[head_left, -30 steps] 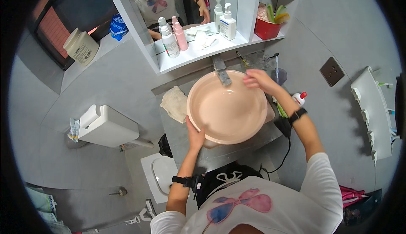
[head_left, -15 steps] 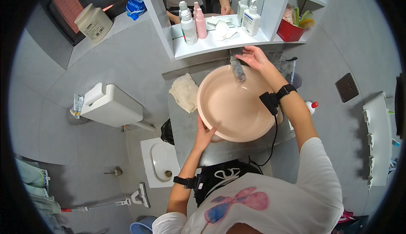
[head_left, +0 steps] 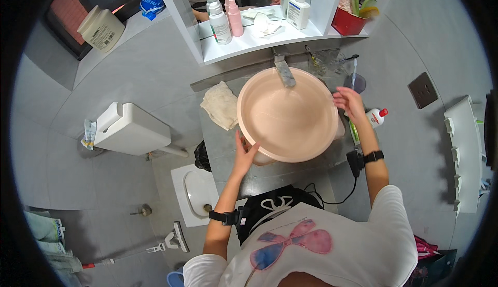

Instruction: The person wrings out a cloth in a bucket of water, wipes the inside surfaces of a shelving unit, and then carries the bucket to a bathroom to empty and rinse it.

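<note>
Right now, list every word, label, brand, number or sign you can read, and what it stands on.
None reads clearly enough to quote.
Cream jar: dark print and a code; too small.
Blue packet: pale lettering, crumpled; not clear.
White bottle: fine print; too small.
White pump bottle: blue-marked label; too small.
White shirt: short lettering; too blurred.
Peach basin: no lettering visible.

Smooth, semi-gloss plas. basin [head_left: 288, 128] w/ dull metal-look tap [head_left: 285, 74] & rough, matt cloth [head_left: 220, 106]
</note>
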The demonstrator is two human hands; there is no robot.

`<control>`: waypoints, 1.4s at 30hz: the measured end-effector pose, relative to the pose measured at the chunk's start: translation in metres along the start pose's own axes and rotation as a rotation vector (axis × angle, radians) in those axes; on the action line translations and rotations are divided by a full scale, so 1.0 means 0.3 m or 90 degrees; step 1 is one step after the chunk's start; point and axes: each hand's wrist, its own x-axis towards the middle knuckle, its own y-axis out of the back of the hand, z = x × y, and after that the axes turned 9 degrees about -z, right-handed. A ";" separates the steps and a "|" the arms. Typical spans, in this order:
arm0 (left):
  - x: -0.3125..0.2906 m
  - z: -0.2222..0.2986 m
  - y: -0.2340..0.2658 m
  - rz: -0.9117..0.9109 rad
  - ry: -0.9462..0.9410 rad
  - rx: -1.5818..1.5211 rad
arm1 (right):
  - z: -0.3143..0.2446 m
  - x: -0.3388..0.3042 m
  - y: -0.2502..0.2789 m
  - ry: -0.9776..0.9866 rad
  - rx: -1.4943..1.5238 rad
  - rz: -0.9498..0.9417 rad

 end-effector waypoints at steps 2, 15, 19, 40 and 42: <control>-0.001 -0.002 0.023 -0.003 0.011 0.015 | 0.050 -0.080 0.058 0.014 -0.024 0.052; 0.053 0.044 -0.018 -0.077 0.012 -0.020 | 0.417 -0.195 0.014 0.081 -0.222 0.222; 0.049 0.043 -0.020 -0.060 0.049 -0.001 | 0.465 -0.193 0.000 0.164 -0.342 0.270; 0.048 -0.076 0.023 -0.011 0.030 -0.010 | 0.464 -0.228 -0.079 0.209 -0.417 0.334; 0.054 -0.095 0.031 -0.010 0.009 -0.002 | 0.467 -0.227 -0.074 0.204 -0.414 0.328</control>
